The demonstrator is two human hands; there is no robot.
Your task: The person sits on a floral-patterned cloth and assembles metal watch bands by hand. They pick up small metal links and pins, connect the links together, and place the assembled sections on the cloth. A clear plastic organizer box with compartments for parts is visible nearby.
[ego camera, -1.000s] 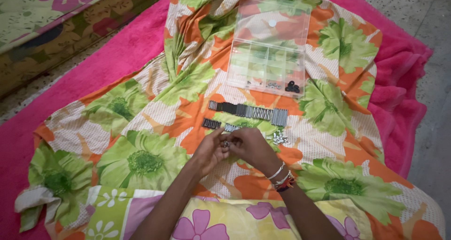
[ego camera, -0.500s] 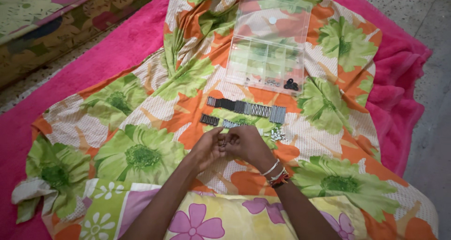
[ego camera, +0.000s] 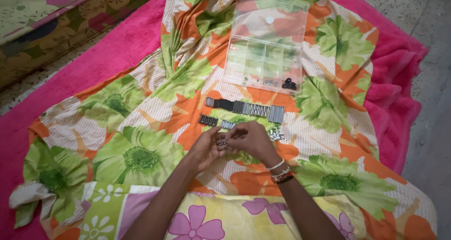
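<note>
My left hand (ego camera: 205, 149) and my right hand (ego camera: 250, 140) meet over a floral cloth (ego camera: 141, 108), fingertips pinching a few small metal pieces (ego camera: 222, 142) between them. Just beyond the hands lies a long row of small dark and silver rod-like parts (ego camera: 245, 108), with two shorter groups (ego camera: 207, 120) below it. A little heap of shiny bits (ego camera: 277, 136) sits right of my right hand. Bangles circle my right wrist. What exactly each finger grips is too small to tell.
An open clear plastic compartment box (ego camera: 265, 56) lies farther back, with small black rings (ego camera: 288, 84) in one corner cell. A pink blanket (ego camera: 394, 80) lies under the cloth. A floral mattress edge (ego camera: 56, 19) is at the far left, bare floor at the right.
The view shifted slightly. My hands stay together at the same spot, fingers working the small pieces; the rows of parts have not moved.
</note>
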